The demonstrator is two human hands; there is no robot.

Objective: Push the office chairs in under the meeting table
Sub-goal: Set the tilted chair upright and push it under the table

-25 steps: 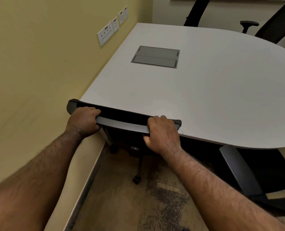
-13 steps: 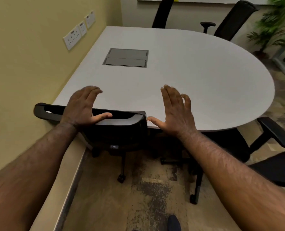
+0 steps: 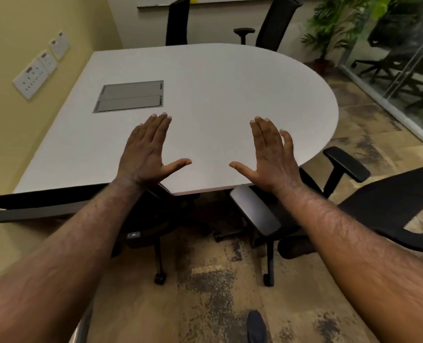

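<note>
Hands spread flat over the table edge, chairs below

Hands hover apart over the near edge of the meeting table (image 3: 205,95), both fully open with fingers straight and thumbs pointing toward each other, gripping nothing. Whether the palms touch the tabletop cannot be told. Below the left hand (image 3: 148,151) and its forearm sits the pushed-in chair (image 3: 153,219), its backrest top against the table edge and stretching away to the left of that hand; its seat is hidden under the top. Below and to the right of the right hand (image 3: 272,157) stands a second chair (image 3: 388,209), its grey armrest (image 3: 255,209) just under the wrist, its mesh back well out from the table. Beyond the fingertips of the left hand lies a grey cable hatch (image 3: 131,95) set in the tabletop. Far past both hands, two more chairs (image 3: 277,23) stand at the opposite side
</note>
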